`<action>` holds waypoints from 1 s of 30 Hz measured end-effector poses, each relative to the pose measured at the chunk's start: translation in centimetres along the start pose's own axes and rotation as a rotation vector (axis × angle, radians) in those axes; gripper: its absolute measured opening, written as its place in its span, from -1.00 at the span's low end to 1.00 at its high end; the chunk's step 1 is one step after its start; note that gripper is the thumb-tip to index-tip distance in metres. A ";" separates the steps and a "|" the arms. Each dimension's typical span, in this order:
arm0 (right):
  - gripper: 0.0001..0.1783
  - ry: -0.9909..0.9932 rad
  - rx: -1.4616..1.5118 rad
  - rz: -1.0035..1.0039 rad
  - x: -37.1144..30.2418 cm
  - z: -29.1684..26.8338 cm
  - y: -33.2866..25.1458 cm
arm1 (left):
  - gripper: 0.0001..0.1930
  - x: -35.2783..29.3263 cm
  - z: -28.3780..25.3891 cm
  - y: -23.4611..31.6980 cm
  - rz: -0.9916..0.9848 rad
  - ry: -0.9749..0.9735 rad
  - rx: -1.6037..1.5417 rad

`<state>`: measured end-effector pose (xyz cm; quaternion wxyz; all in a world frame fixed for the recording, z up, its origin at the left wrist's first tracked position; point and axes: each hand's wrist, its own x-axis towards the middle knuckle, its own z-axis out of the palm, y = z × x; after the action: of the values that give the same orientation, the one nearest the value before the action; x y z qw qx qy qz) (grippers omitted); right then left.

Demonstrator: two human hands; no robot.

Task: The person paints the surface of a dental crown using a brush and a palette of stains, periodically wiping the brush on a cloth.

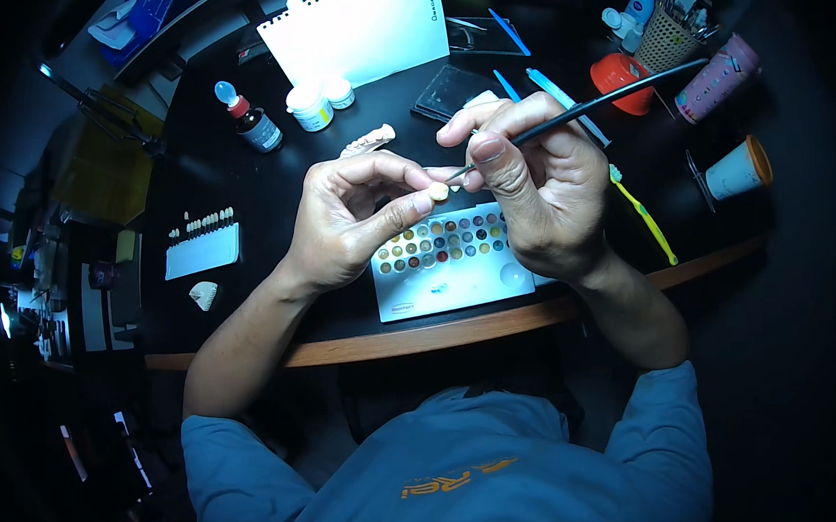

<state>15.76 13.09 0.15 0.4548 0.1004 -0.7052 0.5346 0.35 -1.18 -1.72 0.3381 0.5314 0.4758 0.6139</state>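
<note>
Between thumb and index fingertip, my left hand (344, 224) pinches a small yellowish dental crown (438, 192). My right hand (554, 197) grips a thin brush (596, 101) with a long black handle, its handle pointing up to the far right. The brush's fine end is close to the crown; I cannot tell if they touch. Below both hands lies a white palette (411, 301) with rows of small round wells in yellow, brown, red, grey and dark shades. Just beyond my left hand, a dental model with teeth (369, 141) is partly hidden.
Left on the dark table are a tooth shade guide (203, 250), a pale fan-shaped piece (203, 295), a dropper bottle (259, 129) and white jars (310, 107). Rightward are a yellow toothbrush (645, 219), a cup (739, 169), a red bowl (626, 81) and a pink bottle (719, 78).
</note>
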 end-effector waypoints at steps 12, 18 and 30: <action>-0.79 -0.018 0.019 -0.088 0.0 -0.2 0.5 | -0.86 0.3 -0.3 -0.1 0.082 -0.019 0.115; -0.80 -0.043 -0.025 -0.045 0.0 0.0 0.0 | -0.87 0.3 -0.7 -0.3 0.092 -0.018 0.166; -0.81 0.020 0.050 -0.001 -0.4 0.1 0.3 | -0.88 0.1 -0.2 0.0 0.015 0.020 0.084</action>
<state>15.75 12.98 -0.31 0.4595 0.1067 -0.6868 0.5529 0.17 -1.11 -1.73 0.3059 0.5425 0.5006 0.6013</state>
